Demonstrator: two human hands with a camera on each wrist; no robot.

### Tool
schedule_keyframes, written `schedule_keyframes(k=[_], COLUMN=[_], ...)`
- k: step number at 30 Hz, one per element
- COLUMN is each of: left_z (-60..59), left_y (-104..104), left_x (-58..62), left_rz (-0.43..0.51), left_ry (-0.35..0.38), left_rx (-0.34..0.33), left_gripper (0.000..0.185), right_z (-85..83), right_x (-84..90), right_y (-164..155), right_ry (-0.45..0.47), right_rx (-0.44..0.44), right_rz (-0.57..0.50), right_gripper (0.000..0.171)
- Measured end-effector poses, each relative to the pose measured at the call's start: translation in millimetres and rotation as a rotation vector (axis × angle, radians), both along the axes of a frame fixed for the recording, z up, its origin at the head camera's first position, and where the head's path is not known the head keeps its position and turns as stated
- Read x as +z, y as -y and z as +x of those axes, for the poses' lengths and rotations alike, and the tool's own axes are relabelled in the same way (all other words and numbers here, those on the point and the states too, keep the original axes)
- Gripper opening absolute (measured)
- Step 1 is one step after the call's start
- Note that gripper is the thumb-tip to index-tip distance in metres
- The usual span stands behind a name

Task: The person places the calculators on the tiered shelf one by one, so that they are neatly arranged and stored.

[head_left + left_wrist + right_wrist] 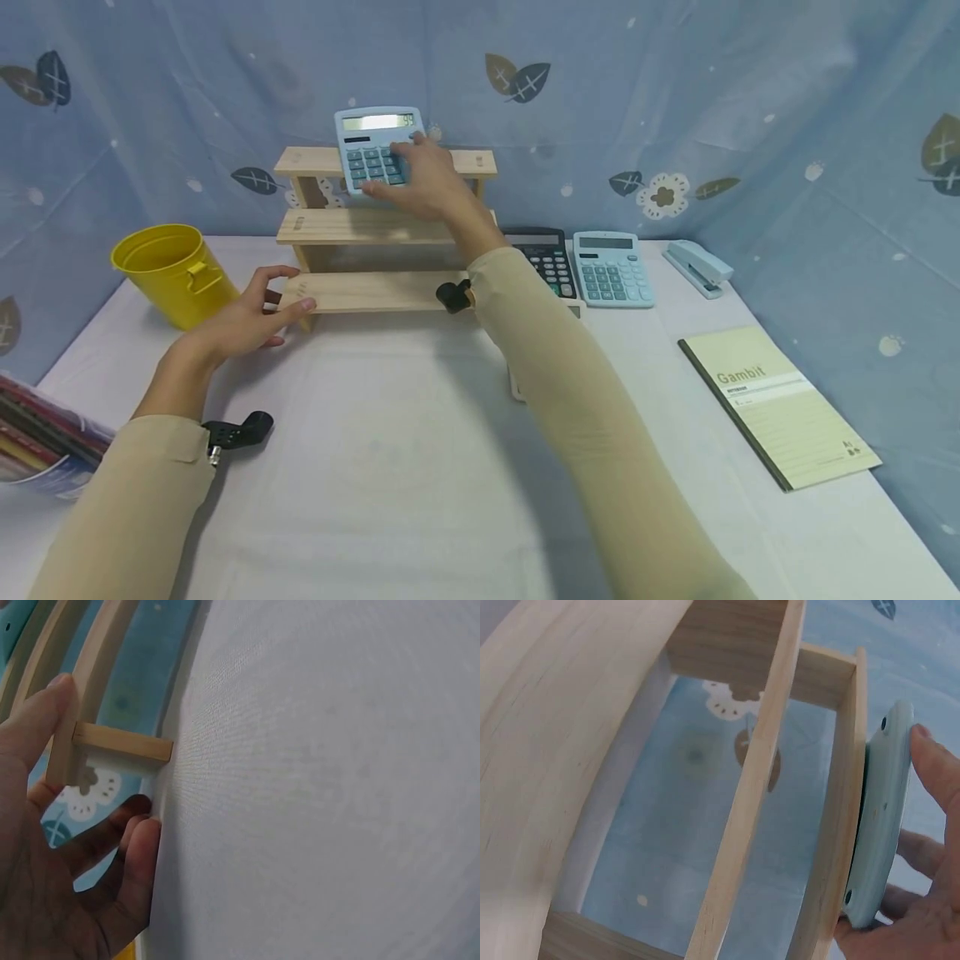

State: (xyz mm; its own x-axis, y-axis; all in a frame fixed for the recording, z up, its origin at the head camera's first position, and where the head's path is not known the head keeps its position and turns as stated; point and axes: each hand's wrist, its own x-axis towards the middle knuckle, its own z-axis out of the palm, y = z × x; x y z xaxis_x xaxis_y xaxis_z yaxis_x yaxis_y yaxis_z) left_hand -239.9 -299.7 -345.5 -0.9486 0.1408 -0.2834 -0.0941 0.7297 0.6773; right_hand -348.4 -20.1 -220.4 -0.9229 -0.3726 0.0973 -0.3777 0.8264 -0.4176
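Observation:
A three-tier wooden shelf (360, 292) stands on the table against the blue curtain. My left hand (240, 312) grips the left end of its lowest board; the left wrist view shows the thumb (61, 684) on the board and other fingers below, off the wood. On the top tier a light-blue calculator (371, 158) leans back, its display lit. My right hand (427, 179) holds this calculator at its right and lower side, fingertips over the keys. In the right wrist view the calculator (885, 817) sits edge-on against the top board, beside the right hand (922, 900).
Right of the shelf lie a black calculator (551, 258), another light-blue calculator (613, 279) and a stapler (699, 268). A notebook (780, 408) lies further right. A yellow bucket (176, 275) stands left; a container of books or pencils (52, 446) is nearer. The right forearm partly covers a pale calculator (576, 308).

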Motion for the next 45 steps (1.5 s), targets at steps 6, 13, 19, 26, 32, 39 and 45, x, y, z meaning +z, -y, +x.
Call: schedule_keyframes(k=[6,13,19,26,32,39,45], left_z=[0.7,0.5,-0.5,-1.4,-0.7,-1.7,2.3], left_y=[2.5,0.8,-3.5,-4.9,-7.6,-9.6,-3.0], left_x=[-0.4,-1.7,0.4,3.7,4.2,3.2,-1.4], left_rz=[-0.004,0.012,0.011,-0.008,-0.011,-0.015,-0.001], left_ry=[0.000,-0.002,0.001,-0.008,-0.002,-0.004,0.011], left_rx=[0.008,0.009,0.002,-0.015,-0.011,-0.006,0.007], left_gripper=[0.099,0.098,0.097,0.095,0.095,0.096,0.095], right_z=[0.3,-1.1,-3.0,-1.9,-1.1,-1.6,0.7], right_x=[-2.6,-5.1,-7.0,-4.4,-6.8,-10.4,-7.8], right_y=[6.6,19.0,25.9,35.7,38.2,36.0,45.0], right_ry=[-0.021,-0.078,-0.067,-0.032,-0.009,-0.022,0.009], right_rx=[0.088,0.068,0.010,-0.050,-0.058,-0.050,-0.034], right_rz=[-0.014,-0.043,-0.067,-0.039,-0.037,-0.044,-0.038], right_gripper=[0.075,0.068,0.068,0.068,0.067,0.067,0.066])
